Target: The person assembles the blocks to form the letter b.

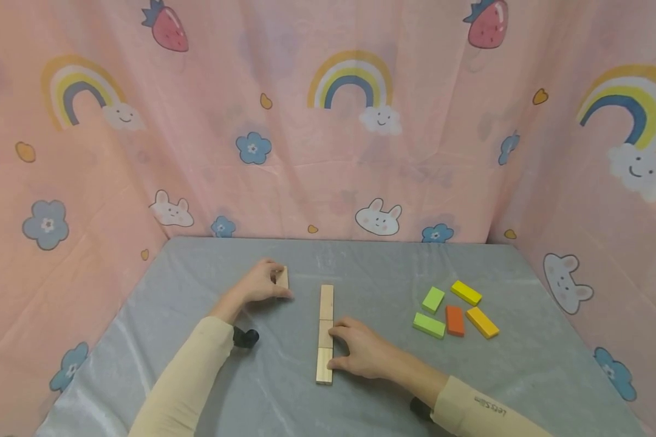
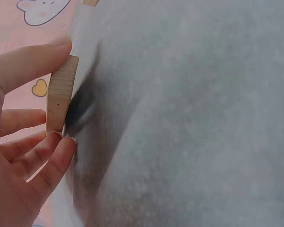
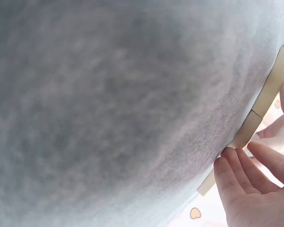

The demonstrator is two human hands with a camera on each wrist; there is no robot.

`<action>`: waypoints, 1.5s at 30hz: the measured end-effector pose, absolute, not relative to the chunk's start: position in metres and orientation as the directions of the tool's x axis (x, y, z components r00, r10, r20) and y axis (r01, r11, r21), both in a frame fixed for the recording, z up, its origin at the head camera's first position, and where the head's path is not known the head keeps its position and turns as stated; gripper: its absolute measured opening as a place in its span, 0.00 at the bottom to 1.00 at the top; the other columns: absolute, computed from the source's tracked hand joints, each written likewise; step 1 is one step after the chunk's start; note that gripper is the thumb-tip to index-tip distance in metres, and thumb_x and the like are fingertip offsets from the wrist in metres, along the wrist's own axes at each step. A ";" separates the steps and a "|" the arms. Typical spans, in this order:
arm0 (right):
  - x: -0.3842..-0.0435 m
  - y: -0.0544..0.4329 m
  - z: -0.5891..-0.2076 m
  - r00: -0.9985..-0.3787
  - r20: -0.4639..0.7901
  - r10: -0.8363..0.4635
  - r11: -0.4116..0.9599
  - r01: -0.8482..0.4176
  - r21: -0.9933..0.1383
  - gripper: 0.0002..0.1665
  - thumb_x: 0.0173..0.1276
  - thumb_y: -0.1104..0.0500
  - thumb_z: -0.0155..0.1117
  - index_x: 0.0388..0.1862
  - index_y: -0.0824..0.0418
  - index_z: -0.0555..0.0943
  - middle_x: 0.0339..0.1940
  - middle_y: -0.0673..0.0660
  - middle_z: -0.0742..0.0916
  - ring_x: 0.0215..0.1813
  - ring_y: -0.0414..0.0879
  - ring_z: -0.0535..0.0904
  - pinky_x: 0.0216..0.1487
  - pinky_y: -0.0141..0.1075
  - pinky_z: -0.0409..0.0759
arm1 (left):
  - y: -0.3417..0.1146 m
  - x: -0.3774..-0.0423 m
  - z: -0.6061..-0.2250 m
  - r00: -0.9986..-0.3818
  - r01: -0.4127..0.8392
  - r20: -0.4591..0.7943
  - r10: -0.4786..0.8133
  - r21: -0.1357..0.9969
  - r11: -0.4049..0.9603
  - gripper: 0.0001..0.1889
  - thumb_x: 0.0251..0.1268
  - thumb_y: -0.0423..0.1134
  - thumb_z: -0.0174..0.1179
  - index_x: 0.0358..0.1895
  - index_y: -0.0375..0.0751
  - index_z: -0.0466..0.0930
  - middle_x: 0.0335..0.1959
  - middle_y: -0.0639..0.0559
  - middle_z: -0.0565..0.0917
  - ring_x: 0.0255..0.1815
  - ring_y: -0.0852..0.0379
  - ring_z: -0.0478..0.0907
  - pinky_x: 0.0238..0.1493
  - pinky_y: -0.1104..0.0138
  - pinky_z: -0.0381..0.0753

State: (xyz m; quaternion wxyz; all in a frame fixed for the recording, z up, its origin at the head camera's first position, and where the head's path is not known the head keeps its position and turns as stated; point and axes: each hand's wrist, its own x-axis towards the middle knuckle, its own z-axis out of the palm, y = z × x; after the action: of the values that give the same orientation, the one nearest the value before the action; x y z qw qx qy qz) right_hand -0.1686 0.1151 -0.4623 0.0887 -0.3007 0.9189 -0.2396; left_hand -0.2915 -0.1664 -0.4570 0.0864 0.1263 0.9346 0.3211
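Three plain wooden blocks (image 1: 326,302) lie end to end in a straight row running away from me on the grey cloth. My right hand (image 1: 367,351) touches the row's right side, fingers at the middle block and thumb at the nearest one (image 3: 272,87). To the left of the row, my left hand (image 1: 261,281) pinches another plain wooden block (image 2: 60,94) between thumb and fingers. In the left wrist view that block is just off the cloth or resting on it; I cannot tell which.
On the right lie several coloured blocks: two green ones (image 1: 429,325), an orange-red one (image 1: 455,320) and two yellow ones (image 1: 482,322). A grey cloth (image 1: 284,388) covers the table. Pink printed curtains (image 1: 328,176) stand behind it and along both sides.
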 end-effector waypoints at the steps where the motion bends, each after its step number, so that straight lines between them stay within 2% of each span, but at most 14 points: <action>1: -0.169 0.115 -0.462 -0.804 -0.018 -0.595 0.704 -0.510 -0.494 0.35 0.60 0.50 0.79 0.60 0.68 0.81 0.57 0.57 0.81 0.59 0.52 0.79 0.61 0.47 0.78 | -0.165 -0.292 -0.457 -0.954 0.179 -0.081 0.290 0.622 0.762 0.44 0.52 0.50 0.79 0.68 0.28 0.73 0.63 0.38 0.72 0.57 0.43 0.75 0.56 0.50 0.78; 5: -0.169 0.115 -0.462 -0.805 -0.033 -0.592 0.708 -0.500 -0.499 0.35 0.60 0.50 0.79 0.61 0.68 0.81 0.56 0.57 0.81 0.59 0.52 0.78 0.61 0.47 0.78 | -0.160 -0.293 -0.458 -0.955 0.179 -0.080 0.287 0.614 0.768 0.43 0.52 0.50 0.79 0.68 0.30 0.74 0.62 0.39 0.73 0.56 0.44 0.75 0.56 0.50 0.78; 12: -0.169 0.115 -0.462 -0.807 -0.060 -0.587 0.718 -0.486 -0.498 0.36 0.60 0.49 0.79 0.61 0.67 0.81 0.56 0.56 0.81 0.59 0.51 0.78 0.60 0.47 0.78 | -0.153 -0.294 -0.457 -0.950 0.216 -0.055 0.309 0.601 0.770 0.42 0.53 0.50 0.78 0.67 0.29 0.75 0.66 0.36 0.71 0.59 0.41 0.75 0.59 0.47 0.77; 26: -0.169 0.116 -0.462 -0.810 -0.062 -0.583 0.722 -0.482 -0.496 0.36 0.60 0.47 0.79 0.61 0.66 0.81 0.56 0.55 0.81 0.58 0.50 0.79 0.60 0.47 0.78 | -0.139 -0.300 -0.459 -0.944 0.249 -0.038 0.327 0.568 0.785 0.42 0.55 0.52 0.76 0.69 0.30 0.73 0.69 0.36 0.69 0.61 0.42 0.74 0.62 0.48 0.76; 35: -0.170 0.116 -0.462 -0.804 -0.052 -0.592 0.720 -0.499 -0.482 0.35 0.60 0.47 0.79 0.61 0.66 0.81 0.56 0.55 0.81 0.57 0.49 0.79 0.59 0.45 0.79 | -0.127 -0.304 -0.454 -0.936 0.277 -0.022 0.351 0.567 0.776 0.41 0.55 0.51 0.76 0.68 0.30 0.74 0.63 0.37 0.73 0.59 0.43 0.74 0.61 0.48 0.76; 45: -0.170 0.115 -0.461 -0.802 -0.054 -0.594 0.718 -0.500 -0.484 0.35 0.60 0.47 0.79 0.61 0.66 0.81 0.56 0.55 0.81 0.58 0.49 0.79 0.60 0.45 0.79 | -0.118 -0.310 -0.454 -0.933 0.283 -0.029 0.360 0.562 0.777 0.41 0.55 0.52 0.76 0.69 0.31 0.74 0.64 0.39 0.72 0.61 0.43 0.73 0.61 0.49 0.76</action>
State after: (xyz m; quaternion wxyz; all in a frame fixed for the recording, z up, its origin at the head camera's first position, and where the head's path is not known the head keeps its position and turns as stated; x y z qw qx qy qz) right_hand -0.1702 0.1152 -0.4611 0.1031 -0.2969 0.9212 -0.2295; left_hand -0.3098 -0.1184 -0.4537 0.0674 0.1708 0.9403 0.2866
